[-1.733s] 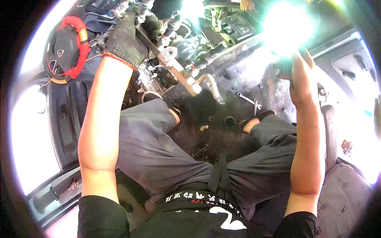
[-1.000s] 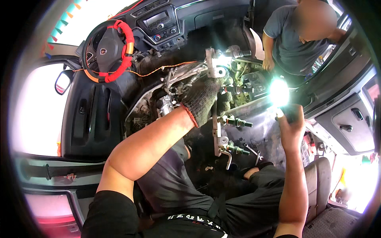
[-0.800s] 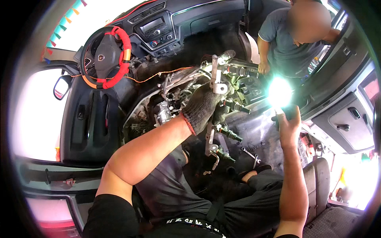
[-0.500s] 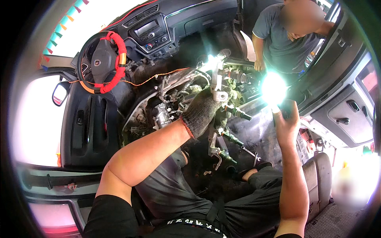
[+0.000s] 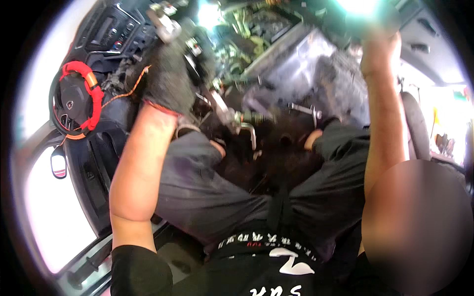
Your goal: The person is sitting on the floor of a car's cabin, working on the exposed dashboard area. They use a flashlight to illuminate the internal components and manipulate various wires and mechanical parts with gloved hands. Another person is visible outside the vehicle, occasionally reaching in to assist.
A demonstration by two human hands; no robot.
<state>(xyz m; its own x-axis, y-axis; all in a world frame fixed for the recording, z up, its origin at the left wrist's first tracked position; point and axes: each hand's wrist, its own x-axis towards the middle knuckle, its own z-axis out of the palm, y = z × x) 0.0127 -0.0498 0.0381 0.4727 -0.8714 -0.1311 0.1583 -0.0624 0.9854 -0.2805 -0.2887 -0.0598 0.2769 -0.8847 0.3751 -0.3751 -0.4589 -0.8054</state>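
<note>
Viewpoint: the head camera sat above the person's chest, inside a stripped car cabin.
Facing: it looked down and forward, over the lap toward the dashboard cavity [image 5: 237, 64] at 12 o'clock.
Nearness: close; both forearms filled the frame, the left hand [image 5: 168, 81] at 11 o'clock, the right hand [image 5: 377, 47] at 1 o'clock.
Edges: the steering wheel [image 5: 76, 101] lay at 9 o'clock, bent by the fisheye.
Shared view: only one view was present.

Metal assy [image 5: 197, 54] under stripped dash: grimy pipes, brackets, tilted, lit from above. Left hand [image 5: 168, 81], dark glove w/ orange cuff, clamped on its upper left part. Right hand [image 5: 377, 42] raised at top right, holding bright lamp [image 5: 358, 5]; glare hides the lamp's shape.
</note>
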